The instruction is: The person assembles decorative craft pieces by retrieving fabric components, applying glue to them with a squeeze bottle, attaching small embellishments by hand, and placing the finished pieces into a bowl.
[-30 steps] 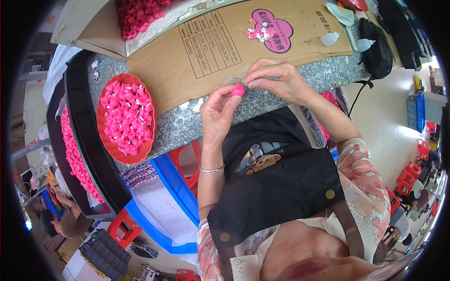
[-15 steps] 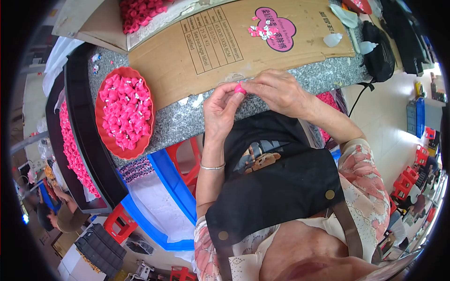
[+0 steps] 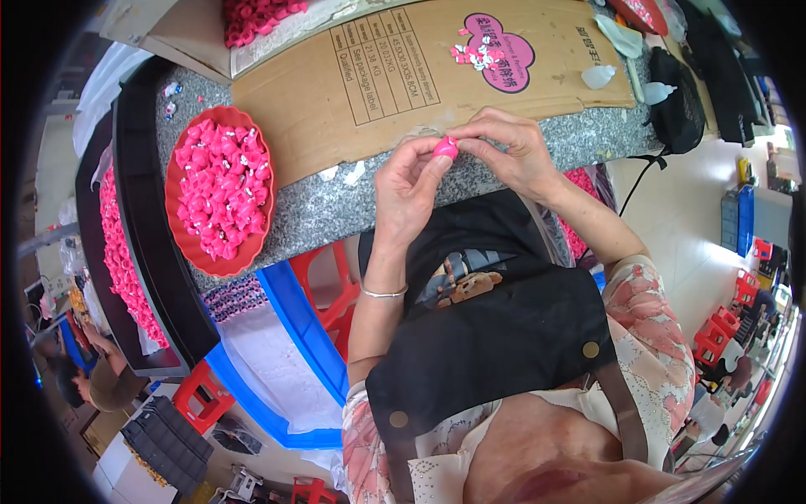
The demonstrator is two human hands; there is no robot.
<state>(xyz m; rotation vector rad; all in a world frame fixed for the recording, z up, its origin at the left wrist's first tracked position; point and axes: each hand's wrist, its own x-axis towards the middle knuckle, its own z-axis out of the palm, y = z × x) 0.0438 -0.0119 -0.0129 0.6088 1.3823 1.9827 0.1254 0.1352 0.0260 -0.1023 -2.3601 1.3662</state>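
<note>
A small pink figure piece (image 3: pixel 446 149) is pinched in my left hand (image 3: pixel 406 186), between thumb and fingers, above the table's front edge. The fingertips of my right hand (image 3: pixel 510 151) close on the upper right side of the same piece, where a small pale spot shows. Its exact shape is partly hidden by the fingers. To the left stands a red scalloped bowl (image 3: pixel 175 220) heaped with similar pink pieces (image 3: pixel 222 185), several with white or silvery bits. Small white and pink parts (image 3: pixel 478 55) lie in a cluster on the cardboard ahead of my hands.
Flattened cardboard (image 3: pixel 302 118) covers much of the speckled stone table (image 3: pixel 315 220). Two translucent squeeze bottles (image 3: pixel 598 76) lie at the right. A black tray (image 3: pixel 155 252) of pink pieces is left of the bowl. A blue crate (image 3: pixel 298 336) sits below. A co-worker (image 3: pixel 113 378) appears far left.
My right hand's fingers have spread a little and shifted on the pink piece, which now shows more of itself. The view has moved slightly.
</note>
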